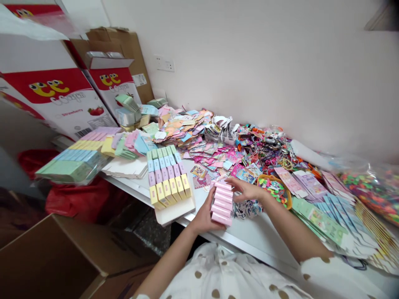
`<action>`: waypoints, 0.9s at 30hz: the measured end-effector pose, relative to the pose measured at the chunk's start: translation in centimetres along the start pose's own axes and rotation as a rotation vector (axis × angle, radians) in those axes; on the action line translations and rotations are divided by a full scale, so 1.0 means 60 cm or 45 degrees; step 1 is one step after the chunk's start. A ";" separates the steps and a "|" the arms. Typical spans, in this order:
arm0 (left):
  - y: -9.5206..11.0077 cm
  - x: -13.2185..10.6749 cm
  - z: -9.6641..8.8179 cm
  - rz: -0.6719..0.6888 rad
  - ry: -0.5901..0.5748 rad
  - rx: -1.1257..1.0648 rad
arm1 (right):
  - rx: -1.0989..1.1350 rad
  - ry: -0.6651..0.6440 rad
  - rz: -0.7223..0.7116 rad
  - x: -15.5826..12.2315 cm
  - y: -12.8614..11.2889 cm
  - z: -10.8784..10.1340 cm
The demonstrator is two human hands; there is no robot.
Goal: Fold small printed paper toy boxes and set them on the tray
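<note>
In the head-worn view, a person stands at a long white table, and a stack of pink boxes stands on end between the two hands. The left hand cups the stack's lower end, its fingers curled closed around it. The right hand reaches across from the other side, its fingers extended and pressing on the upper end, so the stack looks gripped between them.

Just left of those fingers, rows of pastel boxes with yellow ends sit on a white card tray. Beyond the fingertips lie heaps of loose printed cards, and just right of the right hand is an orange basket, its contents too jumbled to name from here. Farther right, a clear bag of bright pieces slumps against a white wall with a socket plate. Well left of the fingers, printed strawberry cartons lean by the table, with a brown carton and a red bag below.
</note>
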State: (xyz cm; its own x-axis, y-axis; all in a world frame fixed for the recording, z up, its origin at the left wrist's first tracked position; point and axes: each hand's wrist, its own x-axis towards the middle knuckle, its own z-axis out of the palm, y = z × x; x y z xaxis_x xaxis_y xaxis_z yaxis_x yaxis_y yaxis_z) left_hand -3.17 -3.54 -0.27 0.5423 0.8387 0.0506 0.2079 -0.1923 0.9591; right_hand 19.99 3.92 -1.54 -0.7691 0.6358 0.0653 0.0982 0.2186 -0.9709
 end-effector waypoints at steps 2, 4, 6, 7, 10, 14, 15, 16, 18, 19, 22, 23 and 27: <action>0.001 0.003 -0.001 0.009 -0.007 -0.028 | 0.156 0.014 -0.026 -0.018 0.019 0.012; 0.001 0.007 -0.001 0.030 -0.028 -0.044 | 0.125 0.080 -0.010 -0.033 0.029 0.033; 0.003 0.011 0.000 0.049 -0.047 -0.048 | 0.042 0.213 0.018 -0.043 0.029 0.062; 0.005 0.011 0.001 0.059 -0.055 -0.041 | 0.010 0.279 0.027 -0.047 0.026 0.077; 0.022 0.005 0.001 0.096 -0.048 0.048 | -0.031 0.401 0.016 -0.055 0.001 0.109; 0.069 -0.033 -0.014 0.119 0.120 0.276 | -0.018 0.391 -0.152 -0.043 -0.046 0.121; 0.081 -0.046 -0.022 0.110 0.174 0.324 | 0.003 0.362 -0.208 -0.031 -0.057 0.123; 0.092 -0.060 -0.031 0.098 0.225 0.368 | 0.022 0.325 -0.259 -0.015 -0.068 0.125; 0.109 -0.089 -0.051 0.086 0.331 0.451 | 0.021 0.235 -0.338 0.024 -0.087 0.131; 0.113 -0.103 -0.062 0.081 0.381 0.491 | -0.001 0.189 -0.371 0.046 -0.095 0.136; 0.117 -0.137 -0.093 0.044 0.481 0.559 | -0.079 0.079 -0.466 0.103 -0.113 0.151; 0.116 -0.145 -0.101 0.023 0.496 0.552 | -0.096 0.060 -0.493 0.115 -0.118 0.156; 0.120 -0.163 -0.124 -0.044 0.443 0.449 | -0.113 0.090 -0.530 0.121 -0.128 0.170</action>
State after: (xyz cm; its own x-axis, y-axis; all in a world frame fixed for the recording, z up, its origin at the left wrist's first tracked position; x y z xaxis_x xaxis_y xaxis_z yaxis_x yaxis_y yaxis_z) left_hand -13.01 -9.35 8.21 0.2391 0.9564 0.1678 0.5166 -0.2716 0.8120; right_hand 7.21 -0.65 4.02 -0.7098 0.5282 0.4660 -0.1549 0.5283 -0.8348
